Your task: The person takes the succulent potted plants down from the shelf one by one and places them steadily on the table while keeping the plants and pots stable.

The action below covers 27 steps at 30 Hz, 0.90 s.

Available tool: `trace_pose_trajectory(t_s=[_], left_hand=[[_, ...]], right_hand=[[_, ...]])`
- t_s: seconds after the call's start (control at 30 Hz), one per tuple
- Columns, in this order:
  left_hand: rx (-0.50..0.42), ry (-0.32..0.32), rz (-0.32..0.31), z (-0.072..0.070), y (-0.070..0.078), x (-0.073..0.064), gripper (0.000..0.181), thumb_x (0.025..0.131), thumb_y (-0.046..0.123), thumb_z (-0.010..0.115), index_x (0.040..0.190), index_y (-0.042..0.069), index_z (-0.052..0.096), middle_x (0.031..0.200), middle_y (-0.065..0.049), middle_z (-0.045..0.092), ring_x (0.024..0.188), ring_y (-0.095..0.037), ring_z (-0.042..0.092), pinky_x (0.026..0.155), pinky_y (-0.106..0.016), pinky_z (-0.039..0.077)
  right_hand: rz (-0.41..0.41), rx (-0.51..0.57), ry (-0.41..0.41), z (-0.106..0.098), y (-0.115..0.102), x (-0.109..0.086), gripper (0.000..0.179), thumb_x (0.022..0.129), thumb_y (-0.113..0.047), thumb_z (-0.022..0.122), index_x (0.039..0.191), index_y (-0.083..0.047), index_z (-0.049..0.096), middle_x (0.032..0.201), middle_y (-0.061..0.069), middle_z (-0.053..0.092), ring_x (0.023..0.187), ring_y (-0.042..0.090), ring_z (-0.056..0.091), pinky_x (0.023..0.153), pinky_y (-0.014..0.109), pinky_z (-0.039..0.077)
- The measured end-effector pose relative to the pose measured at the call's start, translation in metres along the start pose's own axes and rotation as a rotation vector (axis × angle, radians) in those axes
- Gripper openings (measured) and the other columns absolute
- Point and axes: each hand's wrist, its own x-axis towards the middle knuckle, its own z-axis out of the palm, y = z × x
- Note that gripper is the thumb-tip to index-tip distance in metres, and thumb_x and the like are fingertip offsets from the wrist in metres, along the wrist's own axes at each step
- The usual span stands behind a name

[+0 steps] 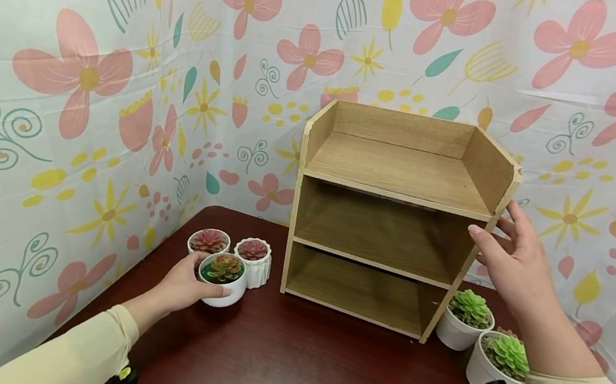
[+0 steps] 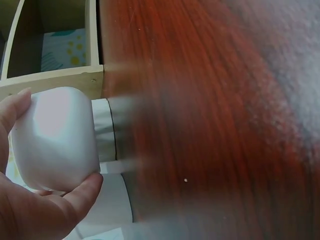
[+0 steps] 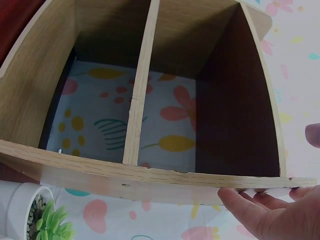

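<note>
In the head view my left hand [image 1: 180, 286] holds a small white pot [image 1: 227, 289] with a reddish-green succulent [image 1: 226, 268], thumb and fingers round its sides. The left wrist view shows the smooth pot [image 2: 57, 137] in this grip. Right behind it are two other white pots with red succulents, one round [image 1: 209, 240] and one ribbed [image 1: 253, 263]. A wooden three-tier shelf [image 1: 397, 195] stands upright on the table. My right hand [image 1: 518, 263] is at its right side panel [image 3: 165, 176], fingers [image 3: 240, 202] against the outer face, thumb apart on the other side.
Two white pots with green succulents, one beside the shelf [image 1: 468, 319] and one nearer [image 1: 500, 363], stand below my right forearm. The dark red-brown table [image 1: 306, 364] meets a flower-patterned cloth [image 1: 178, 100] at the left and back.
</note>
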Motion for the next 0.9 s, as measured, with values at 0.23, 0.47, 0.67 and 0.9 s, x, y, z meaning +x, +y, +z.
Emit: trace_pose_trajectory(t_s=[0.23, 0.47, 0.67, 0.9], left_hand=[[0.010, -0.002, -0.010, 0.002, -0.007, 0.000, 0.100, 0.070, 0.044, 0.094, 0.147, 0.003, 0.044, 0.146, -0.018, 0.054, 0.135, -0.033, 0.051, 0.113, -0.051, 0.040], [0.007, 0.004, 0.000, 0.004, -0.012, -0.001, 0.098, 0.070, 0.041, 0.095, 0.145, 0.003, 0.046, 0.145, -0.018, 0.056, 0.135, -0.033, 0.051, 0.114, -0.051, 0.039], [-0.005, 0.002, -0.007, 0.006, -0.015, -0.003, 0.092, 0.070, 0.036, 0.096, 0.141, 0.002, 0.048, 0.140, -0.018, 0.059, 0.131, -0.032, 0.053, 0.112, -0.049, 0.041], [0.005, 0.008, -0.008, 0.007, -0.018, -0.002, 0.091, 0.070, 0.036, 0.096, 0.140, 0.002, 0.048, 0.138, -0.017, 0.059, 0.128, -0.031, 0.055, 0.110, -0.047, 0.042]], right_hand=[[0.007, -0.006, -0.001, 0.000, 0.000, 0.000, 0.078, 0.104, -0.035, 0.058, 0.165, -0.039, 0.009, 0.162, 0.032, 0.032, 0.123, 0.002, 0.056, 0.073, 0.013, 0.055], [0.015, -0.019, -0.005, 0.000, 0.000, 0.001, 0.078, 0.104, -0.037, 0.058, 0.165, -0.042, 0.009, 0.162, 0.031, 0.033, 0.118, -0.001, 0.056, 0.069, 0.015, 0.055], [0.017, -0.030, -0.010, 0.001, 0.000, 0.001, 0.078, 0.104, -0.037, 0.058, 0.165, -0.042, 0.008, 0.162, 0.031, 0.033, 0.124, 0.010, 0.058, 0.068, 0.015, 0.055], [0.015, -0.022, -0.002, 0.000, 0.000, 0.000, 0.078, 0.104, -0.037, 0.058, 0.165, -0.042, 0.010, 0.162, 0.032, 0.033, 0.117, 0.000, 0.057, 0.067, 0.016, 0.055]])
